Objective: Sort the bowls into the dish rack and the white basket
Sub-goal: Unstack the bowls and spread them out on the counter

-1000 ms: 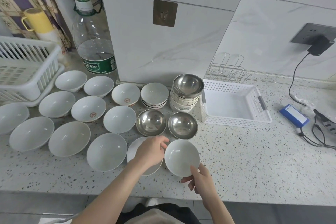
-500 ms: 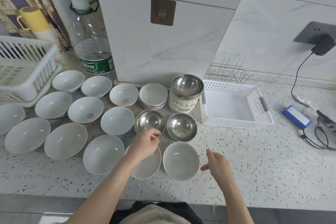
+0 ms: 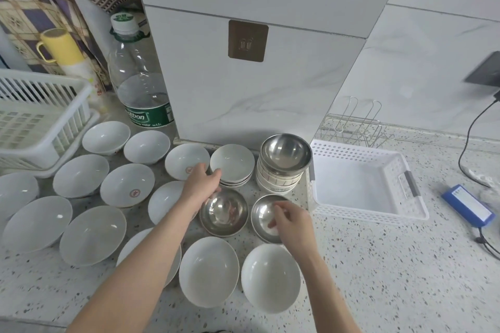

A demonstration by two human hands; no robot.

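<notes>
Many white bowls cover the speckled counter, such as two near ones. Two steel bowls sit side by side in the middle. My right hand is over the right steel bowl, fingers curled at its right rim as if pinching it. My left hand lies across the far left rim of the left steel bowl, its fingertips against a stack of small white bowls; its grip is hidden. A third steel bowl tops a patterned stack. The white basket stands at the right, the dish rack at the far left.
A large water bottle and a yellow mug stand behind the bowls. A tiled column rises at the back. Behind the basket is a wire rack. A blue power bank and cables lie at the right.
Both hands left the near white bowls and moved away from me, the left to the far rim of the left steel bowl, the right onto the right steel bowl. The camera moved closer.
</notes>
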